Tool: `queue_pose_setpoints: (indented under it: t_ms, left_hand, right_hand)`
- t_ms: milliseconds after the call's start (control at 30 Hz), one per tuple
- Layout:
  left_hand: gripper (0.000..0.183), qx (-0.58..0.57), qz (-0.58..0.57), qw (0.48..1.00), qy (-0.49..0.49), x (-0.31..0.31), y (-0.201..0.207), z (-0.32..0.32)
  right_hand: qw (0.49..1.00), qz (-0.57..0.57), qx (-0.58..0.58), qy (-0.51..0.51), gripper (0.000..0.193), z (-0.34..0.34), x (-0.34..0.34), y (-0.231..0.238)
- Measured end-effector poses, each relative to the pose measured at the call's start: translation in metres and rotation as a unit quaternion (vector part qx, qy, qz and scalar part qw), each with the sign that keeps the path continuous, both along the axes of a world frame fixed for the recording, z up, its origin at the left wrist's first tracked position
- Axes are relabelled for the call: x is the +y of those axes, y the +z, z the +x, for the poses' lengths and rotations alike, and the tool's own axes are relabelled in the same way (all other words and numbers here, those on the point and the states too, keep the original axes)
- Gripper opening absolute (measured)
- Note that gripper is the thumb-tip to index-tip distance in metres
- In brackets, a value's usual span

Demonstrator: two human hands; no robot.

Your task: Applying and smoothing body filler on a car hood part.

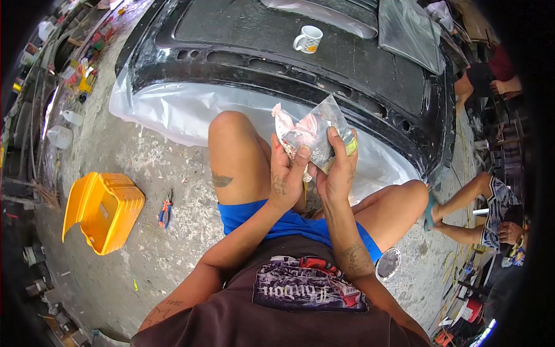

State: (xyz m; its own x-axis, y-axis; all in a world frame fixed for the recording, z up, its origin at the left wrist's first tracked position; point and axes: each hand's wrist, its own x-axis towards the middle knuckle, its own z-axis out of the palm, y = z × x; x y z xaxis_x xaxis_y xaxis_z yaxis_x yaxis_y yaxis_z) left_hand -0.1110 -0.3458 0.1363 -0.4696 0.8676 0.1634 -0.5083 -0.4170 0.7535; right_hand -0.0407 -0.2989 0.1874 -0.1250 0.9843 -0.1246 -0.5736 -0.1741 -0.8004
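Observation:
Between both hands, above my lap, is a clear plastic bag [331, 113] with pinkish-white crumpled material [305, 128] inside or against it; I cannot make out what that is. My left hand [285, 174] grips its left side, thumb on top. My right hand [338, 168] pinches the right side, near a small yellow-green patch [351, 146]. Just beyond my hands lies a large black car hood [231, 29], underside up, on translucent plastic sheeting [167, 110]. A white patterned mug [310, 40] stands on the hood.
On the concrete floor to my left are a cut yellow plastic container [118, 202] and pliers [166, 209] with blue-and-red handles. A round lid-like disc [388, 264] is by my right knee. Two other people [500, 211] sit at the right. Clutter [81, 75] lines the far left.

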Motion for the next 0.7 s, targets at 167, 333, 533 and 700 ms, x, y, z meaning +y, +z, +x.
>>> queue_pose_setpoints:
  t_ms: [167,333,533,700]
  left_hand:
    - [0.042,-0.016,0.053,0.998,-0.007,-0.005,0.005,-0.016]
    - [0.043,-0.022,0.019,1.0,0.002,-0.015,0.013,-0.04]
    - [0.057,0.073,-0.02,0.99,0.119,-0.021,0.007,-0.069]
    - [0.046,0.002,0.055,0.996,0.073,-0.036,0.002,-0.097]
  right_hand:
    - [0.998,0.023,0.002,0.066,0.021,-0.013,0.0,0.009]
    - [0.996,0.03,0.01,0.078,0.027,-0.04,0.001,0.01]
    - [0.991,0.035,0.014,0.13,0.031,-0.067,0.0,0.014]
    - [0.988,0.018,0.027,0.148,0.031,-0.082,-0.01,0.027]
